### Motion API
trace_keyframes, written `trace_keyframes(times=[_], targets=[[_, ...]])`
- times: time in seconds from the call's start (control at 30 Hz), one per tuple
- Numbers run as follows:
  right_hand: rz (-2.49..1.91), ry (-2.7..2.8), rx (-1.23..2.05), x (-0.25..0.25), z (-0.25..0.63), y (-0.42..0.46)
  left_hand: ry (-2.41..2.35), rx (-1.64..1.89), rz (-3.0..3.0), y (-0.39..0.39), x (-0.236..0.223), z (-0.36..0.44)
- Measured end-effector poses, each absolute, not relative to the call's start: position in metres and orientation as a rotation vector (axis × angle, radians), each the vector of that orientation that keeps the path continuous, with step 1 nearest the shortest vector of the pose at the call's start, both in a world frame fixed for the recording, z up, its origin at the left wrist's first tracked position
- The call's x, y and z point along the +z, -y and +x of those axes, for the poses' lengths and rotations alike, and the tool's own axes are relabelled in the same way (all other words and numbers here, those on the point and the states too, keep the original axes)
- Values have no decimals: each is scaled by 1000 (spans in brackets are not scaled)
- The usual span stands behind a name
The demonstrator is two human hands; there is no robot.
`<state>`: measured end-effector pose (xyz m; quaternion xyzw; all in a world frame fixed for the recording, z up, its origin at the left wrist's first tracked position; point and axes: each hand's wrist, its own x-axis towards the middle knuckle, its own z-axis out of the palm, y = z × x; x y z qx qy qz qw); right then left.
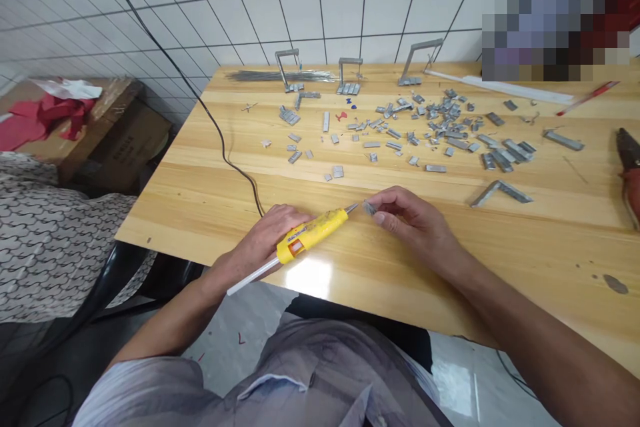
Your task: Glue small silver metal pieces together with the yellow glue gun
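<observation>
A yellow hot glue gun [315,235] is gripped in my left hand [273,233], its metal nozzle pointing right and slightly up. From its back end sticks a white glue stick [253,277]. My right hand [410,220] pinches a small grey piece [369,207] between thumb and fingers, close to the nozzle tip. Whether the tip touches the piece I cannot tell. Just beyond my hands lie small grey blocks [338,172] on the wooden table [200,207].
Many grey pieces [450,117] lie scattered across the table. Three upright grey frames [350,73] stand at the back by thin metal rods [260,76]. A black cable [215,123] crosses the left side. An angled grey piece [500,190] and red-handled pliers [630,180] lie right.
</observation>
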<state>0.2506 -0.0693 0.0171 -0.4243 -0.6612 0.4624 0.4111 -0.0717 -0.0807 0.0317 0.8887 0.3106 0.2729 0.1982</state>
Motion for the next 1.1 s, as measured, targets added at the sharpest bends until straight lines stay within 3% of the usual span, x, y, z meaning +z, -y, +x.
trace_keyframes(times=[0.27, 0.53, 1.1], targets=[[-1004, 1864, 827, 14, 251, 67, -1401, 700, 1951, 88, 42, -63], [-934, 1964, 562, 15, 250, 68, -1367, 647, 1735, 76, 42, -51], [-897, 1948, 508, 13, 250, 70, -1423, 431, 1688, 70, 44, -47]])
